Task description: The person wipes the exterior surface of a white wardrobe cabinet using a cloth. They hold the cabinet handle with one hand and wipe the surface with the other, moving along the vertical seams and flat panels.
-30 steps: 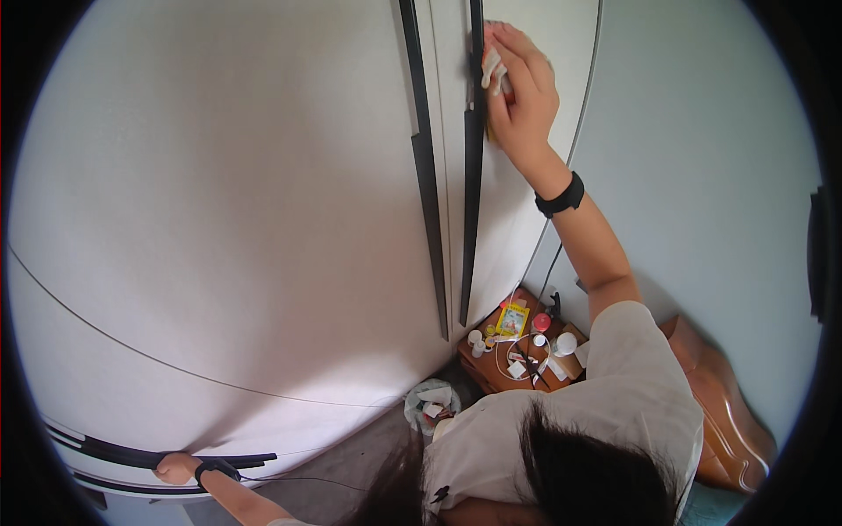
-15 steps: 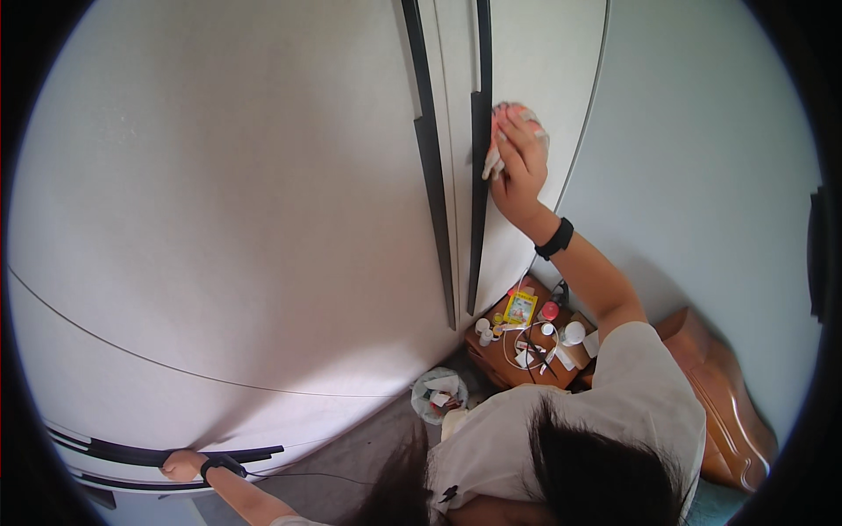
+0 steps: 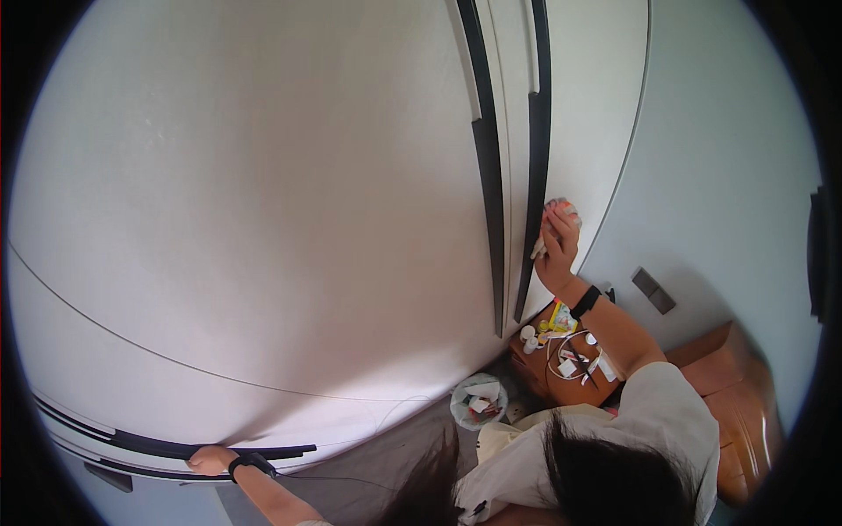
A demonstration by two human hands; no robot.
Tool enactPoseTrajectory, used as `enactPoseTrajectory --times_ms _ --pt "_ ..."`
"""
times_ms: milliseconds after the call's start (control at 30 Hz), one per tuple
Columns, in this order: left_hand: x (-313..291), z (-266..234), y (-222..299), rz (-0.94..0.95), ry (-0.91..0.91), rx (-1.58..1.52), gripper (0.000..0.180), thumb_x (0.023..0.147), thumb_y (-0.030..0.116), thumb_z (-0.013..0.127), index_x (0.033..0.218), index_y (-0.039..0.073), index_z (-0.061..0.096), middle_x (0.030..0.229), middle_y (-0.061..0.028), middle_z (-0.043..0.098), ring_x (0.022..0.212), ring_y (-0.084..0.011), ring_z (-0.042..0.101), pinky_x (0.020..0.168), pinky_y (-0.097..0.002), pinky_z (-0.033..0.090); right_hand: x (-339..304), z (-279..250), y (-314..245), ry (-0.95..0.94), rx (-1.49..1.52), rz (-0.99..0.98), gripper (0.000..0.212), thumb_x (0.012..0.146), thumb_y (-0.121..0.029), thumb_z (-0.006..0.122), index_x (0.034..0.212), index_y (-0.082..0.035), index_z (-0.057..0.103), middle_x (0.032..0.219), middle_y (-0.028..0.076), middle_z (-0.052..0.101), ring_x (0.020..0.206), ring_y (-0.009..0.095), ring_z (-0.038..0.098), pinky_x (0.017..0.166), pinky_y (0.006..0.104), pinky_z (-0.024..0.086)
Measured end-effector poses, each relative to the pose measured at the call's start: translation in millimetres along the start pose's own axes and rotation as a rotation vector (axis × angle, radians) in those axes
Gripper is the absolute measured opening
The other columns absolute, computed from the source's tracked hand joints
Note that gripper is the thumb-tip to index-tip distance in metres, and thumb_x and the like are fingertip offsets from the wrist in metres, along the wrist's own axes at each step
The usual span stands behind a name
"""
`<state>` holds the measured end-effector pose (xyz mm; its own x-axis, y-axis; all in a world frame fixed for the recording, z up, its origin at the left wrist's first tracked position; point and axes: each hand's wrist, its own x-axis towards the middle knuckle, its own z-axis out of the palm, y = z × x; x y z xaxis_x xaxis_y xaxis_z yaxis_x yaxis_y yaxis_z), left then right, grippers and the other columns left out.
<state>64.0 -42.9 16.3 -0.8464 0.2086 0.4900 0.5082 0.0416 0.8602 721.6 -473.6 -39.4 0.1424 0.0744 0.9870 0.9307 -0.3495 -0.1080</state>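
Observation:
My right hand [image 3: 559, 256] is closed over a crumpled pale cloth with pink and orange patches [image 3: 556, 206]. It presses the cloth to the white wardrobe door [image 3: 595, 114], right beside the lower part of a long black handle strip [image 3: 538, 167]. A second black strip [image 3: 489, 193] runs along the neighbouring door. At the lower left, my left hand [image 3: 211, 460] is closed around another black handle strip [image 3: 145, 444], its fingertips partly hidden. Both wrists wear black bands.
Below my right arm, a brown bedside cabinet [image 3: 579, 390] carries small bottles, a yellow packet and a white cable. A lined waste bin [image 3: 479, 401] stands on the grey floor beside it. A brown padded bed [image 3: 732, 394] and a pale wall with a switch [image 3: 654, 290] are at right.
My right hand has slid the cloth down along the handle strip. My left hand keeps its hold on its strip. The whole view has shifted somewhat.

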Motion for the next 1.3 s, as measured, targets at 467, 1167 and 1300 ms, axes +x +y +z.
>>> enactPoseTrajectory --times_ms 467,1167,1300 --pt "3 1 -2 0.006 -0.035 -0.057 0.055 0.09 0.03 0.027 0.114 -0.006 0.06 0.117 -0.0268 0.06 0.106 -0.0453 0.057 0.093 -0.0515 0.045 -98 -35 -4 -0.495 0.008 0.131 0.037 0.061 0.003 0.062 0.096 -0.006 0.064 0.118 0.015 0.053 0.116 0.038 0.049 0.094 0.0447 0.044" --pt "-1 10 -7 0.053 -0.015 -0.077 0.051 0.091 0.027 0.026 0.114 -0.004 0.058 0.117 -0.0242 0.059 0.107 -0.0423 0.055 0.093 -0.0505 0.044 219 -31 -1 0.097 -0.1 -0.192 0.05 0.067 0.008 0.062 0.111 -0.014 0.067 0.108 0.007 0.06 0.098 0.027 0.059 0.077 0.0325 0.051" --pt "-4 6 -1 0.03 -0.021 -0.125 0.051 0.092 0.027 0.026 0.117 -0.004 0.058 0.119 -0.0235 0.059 0.109 -0.0417 0.055 0.094 -0.0498 0.044 207 -23 -4 0.183 -0.119 -0.275 0.05 0.064 0.007 0.061 0.11 -0.01 0.068 0.108 0.008 0.061 0.102 0.029 0.059 0.086 0.0368 0.048"
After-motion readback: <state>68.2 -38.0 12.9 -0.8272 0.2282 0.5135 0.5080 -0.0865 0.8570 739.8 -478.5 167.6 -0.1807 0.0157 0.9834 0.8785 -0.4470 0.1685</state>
